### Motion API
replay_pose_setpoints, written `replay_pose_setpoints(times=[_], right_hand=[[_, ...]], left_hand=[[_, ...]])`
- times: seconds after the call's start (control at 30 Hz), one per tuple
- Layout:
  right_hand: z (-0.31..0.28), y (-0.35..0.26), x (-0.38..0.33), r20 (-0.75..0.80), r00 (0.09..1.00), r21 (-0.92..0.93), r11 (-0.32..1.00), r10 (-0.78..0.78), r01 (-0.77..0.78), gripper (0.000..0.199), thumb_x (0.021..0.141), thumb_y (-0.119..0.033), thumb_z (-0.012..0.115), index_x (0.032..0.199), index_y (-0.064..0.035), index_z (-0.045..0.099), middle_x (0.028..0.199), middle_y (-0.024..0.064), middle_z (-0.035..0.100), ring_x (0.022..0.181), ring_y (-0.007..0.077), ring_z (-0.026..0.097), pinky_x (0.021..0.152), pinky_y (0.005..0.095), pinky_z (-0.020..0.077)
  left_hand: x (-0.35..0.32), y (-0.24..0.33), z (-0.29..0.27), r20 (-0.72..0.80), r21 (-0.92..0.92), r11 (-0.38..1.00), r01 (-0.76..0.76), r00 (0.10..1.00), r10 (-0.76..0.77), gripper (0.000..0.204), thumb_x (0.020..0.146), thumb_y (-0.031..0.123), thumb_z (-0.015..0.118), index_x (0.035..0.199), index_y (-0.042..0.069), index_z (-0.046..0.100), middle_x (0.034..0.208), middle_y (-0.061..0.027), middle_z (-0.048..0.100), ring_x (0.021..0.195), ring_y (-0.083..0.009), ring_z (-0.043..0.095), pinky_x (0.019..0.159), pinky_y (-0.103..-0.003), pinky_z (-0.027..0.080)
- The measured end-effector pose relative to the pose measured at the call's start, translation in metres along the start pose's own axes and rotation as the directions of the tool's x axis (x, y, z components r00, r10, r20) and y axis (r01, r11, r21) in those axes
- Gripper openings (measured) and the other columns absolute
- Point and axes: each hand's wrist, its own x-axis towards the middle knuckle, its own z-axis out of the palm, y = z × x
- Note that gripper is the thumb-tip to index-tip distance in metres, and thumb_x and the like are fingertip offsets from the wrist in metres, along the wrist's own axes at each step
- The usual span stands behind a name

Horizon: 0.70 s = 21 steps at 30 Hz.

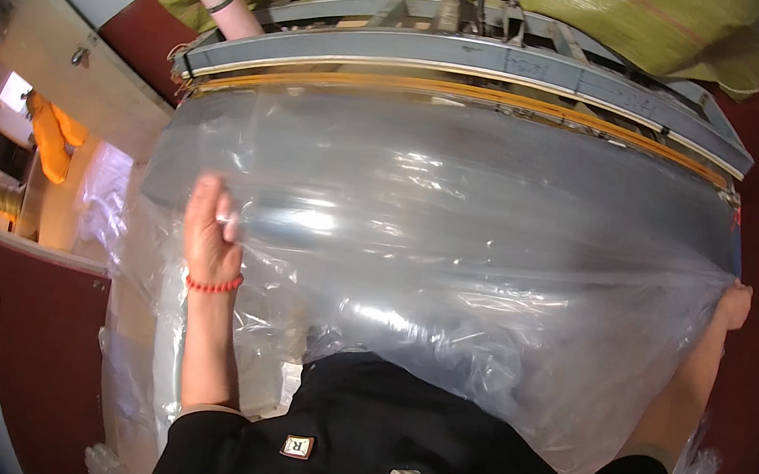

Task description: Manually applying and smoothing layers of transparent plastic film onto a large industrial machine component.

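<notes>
A huge sheet of clear plastic film [457, 249] lay spread over the grey sealing machine [467, 57], reaching from its yellow-lined far edge right down to the person's black shirt [387, 437] at the near edge, with a pink bottle [229, 7] perched by the machine's far left corner. The left hand [212, 230], red bead bracelet [213, 285] at the wrist, was curled around the film's left edge, and the right hand [734, 303] pinched the film tight at the right edge, fingers closed as far as could be seen.
</notes>
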Motion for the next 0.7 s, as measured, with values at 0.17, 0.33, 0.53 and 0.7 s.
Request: replay_pose_setpoints(times=[0.17,0.33,0.53,0.7], right_hand=[[-0.003,-0.01,0.0,0.024,1.0,-0.05,0.999,-0.019,0.02,0.036,0.083,-0.04,0.044,0.102,-0.0112,0.054,0.101,0.0137,0.058,0.094,0.0335,0.055,0.074,0.0454,0.0439],[-0.003,-0.003,-0.002,0.023,1.0,-0.056,0.998,-0.013,0.015,0.036,0.084,-0.04,0.043,0.101,-0.0104,0.054,0.101,0.014,0.058,0.093,0.0335,0.055,0.072,0.0451,0.0439],[0.005,0.0,0.006,0.002,0.999,-0.072,0.996,-0.045,0.045,0.037,0.084,-0.041,0.041,0.099,-0.0097,0.055,0.1,0.0141,0.058,0.091,0.0334,0.056,0.071,0.0449,0.0441],[0.004,0.001,0.007,0.006,0.999,-0.091,0.995,-0.032,0.032,0.037,0.084,-0.041,0.041,0.099,-0.0102,0.055,0.101,0.0126,0.059,0.091,0.0326,0.056,0.07,0.044,0.0442]], left_hand=[[0.017,-0.066,-0.104,-0.118,0.793,0.609,0.023,0.986,0.116,0.015,0.079,0.015,0.06,0.072,0.005,0.053,0.049,0.0076,0.04,0.045,-0.0037,0.04,0.042,-0.019,0.031],[0.023,-0.044,-0.049,0.448,0.865,-0.016,-0.502,0.756,0.478,0.011,0.074,0.007,0.057,0.084,0.001,0.057,0.094,-0.011,0.057,0.09,-0.0281,0.05,0.078,-0.036,0.04],[0.102,-0.068,-0.044,0.642,0.765,-0.118,-0.633,0.737,0.21,0.039,0.074,0.022,0.062,0.105,0.0,0.053,0.115,-0.0166,0.049,0.11,-0.032,0.043,0.093,-0.037,0.034],[0.149,-0.08,-0.043,0.66,0.751,-0.137,-0.645,0.733,0.167,0.045,0.072,0.026,0.06,0.111,0.006,0.051,0.122,-0.0165,0.043,0.114,-0.034,0.039,0.095,-0.042,0.031]])
